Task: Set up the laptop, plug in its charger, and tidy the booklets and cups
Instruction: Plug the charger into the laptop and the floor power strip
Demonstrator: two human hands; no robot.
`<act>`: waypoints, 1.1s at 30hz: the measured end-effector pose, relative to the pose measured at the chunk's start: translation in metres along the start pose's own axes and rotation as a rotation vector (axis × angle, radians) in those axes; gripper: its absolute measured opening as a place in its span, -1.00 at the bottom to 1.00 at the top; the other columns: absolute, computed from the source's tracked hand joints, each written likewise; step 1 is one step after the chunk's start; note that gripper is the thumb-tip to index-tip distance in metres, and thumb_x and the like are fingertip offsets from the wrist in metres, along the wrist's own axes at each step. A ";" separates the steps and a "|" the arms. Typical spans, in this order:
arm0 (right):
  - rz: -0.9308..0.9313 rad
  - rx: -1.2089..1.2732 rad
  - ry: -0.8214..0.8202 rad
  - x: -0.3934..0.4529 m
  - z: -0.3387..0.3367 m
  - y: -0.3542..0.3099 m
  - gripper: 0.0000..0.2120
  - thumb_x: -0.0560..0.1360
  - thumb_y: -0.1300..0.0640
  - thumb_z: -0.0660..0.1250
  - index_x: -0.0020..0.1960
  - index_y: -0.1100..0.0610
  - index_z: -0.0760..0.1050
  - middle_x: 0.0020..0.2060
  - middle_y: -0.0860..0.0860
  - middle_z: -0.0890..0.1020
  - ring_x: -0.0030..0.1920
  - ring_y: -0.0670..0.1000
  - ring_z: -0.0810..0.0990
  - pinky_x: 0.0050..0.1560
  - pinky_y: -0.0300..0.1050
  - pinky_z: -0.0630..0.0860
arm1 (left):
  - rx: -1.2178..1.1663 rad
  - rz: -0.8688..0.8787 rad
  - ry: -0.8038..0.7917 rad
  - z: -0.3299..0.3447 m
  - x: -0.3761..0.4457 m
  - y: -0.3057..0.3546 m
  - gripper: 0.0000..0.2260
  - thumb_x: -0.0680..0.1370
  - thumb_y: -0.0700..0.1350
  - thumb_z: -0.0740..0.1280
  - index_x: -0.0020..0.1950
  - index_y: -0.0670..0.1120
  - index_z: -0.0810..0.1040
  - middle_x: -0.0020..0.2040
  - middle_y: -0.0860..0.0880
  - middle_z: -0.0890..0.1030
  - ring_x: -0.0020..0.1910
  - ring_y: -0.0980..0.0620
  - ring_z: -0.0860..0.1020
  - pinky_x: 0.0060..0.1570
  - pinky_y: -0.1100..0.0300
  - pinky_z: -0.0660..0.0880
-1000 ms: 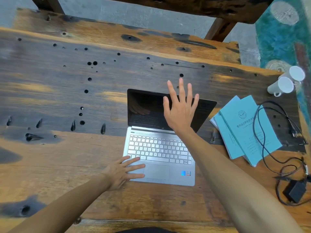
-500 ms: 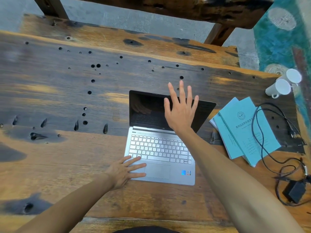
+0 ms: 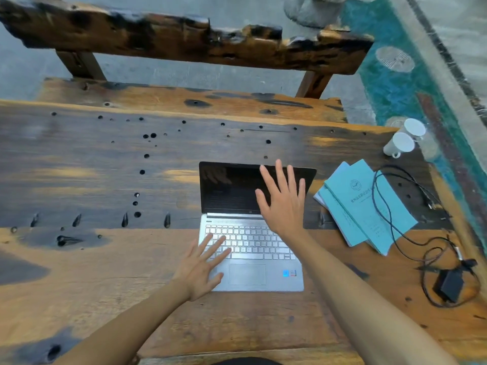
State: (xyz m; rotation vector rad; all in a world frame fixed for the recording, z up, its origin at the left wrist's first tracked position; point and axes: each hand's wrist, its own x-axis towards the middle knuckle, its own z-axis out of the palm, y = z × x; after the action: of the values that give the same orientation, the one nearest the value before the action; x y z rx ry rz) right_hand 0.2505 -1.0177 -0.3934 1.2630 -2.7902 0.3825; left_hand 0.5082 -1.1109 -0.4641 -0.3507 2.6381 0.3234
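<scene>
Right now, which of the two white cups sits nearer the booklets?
The nearer white cup, the one closer to the teal booklets; the other cup stands just behind it at the table's far right corner.

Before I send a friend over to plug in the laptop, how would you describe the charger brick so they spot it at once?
Start at the open silver laptop on the worn wooden table and look right, past the fanned light-blue booklets. Follow the thin black cable that crosses them toward the table's near right corner. The small black rectangular charger brick lies there inside the cable's loops, the only solid block among the wires.
</scene>
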 end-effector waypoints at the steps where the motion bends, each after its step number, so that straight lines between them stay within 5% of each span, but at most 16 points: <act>1: 0.009 -0.009 -0.007 -0.011 -0.002 0.002 -0.42 0.65 -0.19 0.11 0.63 -0.18 0.06 0.65 -0.01 0.06 0.64 0.12 -0.03 0.58 0.24 -0.07 | -0.012 -0.031 0.029 -0.004 -0.001 0.002 -0.41 0.60 0.32 -0.13 0.61 0.24 -0.20 0.60 0.08 -0.36 0.57 -0.12 -0.40 0.53 -0.12 -0.30; 16: 0.389 -0.060 -0.134 -0.183 -0.020 0.034 -0.39 0.64 -0.32 -0.01 0.63 -0.18 0.03 0.65 -0.03 0.00 0.64 0.12 -0.04 0.58 0.23 -0.07 | 0.016 0.132 0.140 -0.036 0.011 0.032 -0.35 0.54 0.40 -0.21 0.60 0.24 -0.22 0.61 0.06 -0.33 0.59 -0.12 -0.36 0.53 -0.16 -0.33; 33: 0.613 0.054 -0.150 -0.320 -0.083 0.203 -0.39 0.62 -0.38 -0.19 0.62 -0.26 -0.13 0.64 -0.09 -0.19 0.64 0.03 -0.23 0.61 0.12 -0.16 | 0.051 0.201 0.141 -0.013 0.036 0.223 -0.31 0.51 0.42 -0.22 0.62 0.24 -0.12 0.63 0.08 -0.25 0.63 -0.11 -0.23 0.55 -0.19 -0.16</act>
State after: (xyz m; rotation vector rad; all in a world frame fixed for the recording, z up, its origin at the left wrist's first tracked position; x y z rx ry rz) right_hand 0.3068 -0.6341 -0.4027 0.4202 -3.2682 0.3988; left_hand 0.4049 -0.9119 -0.4325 -0.0948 2.8214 0.3049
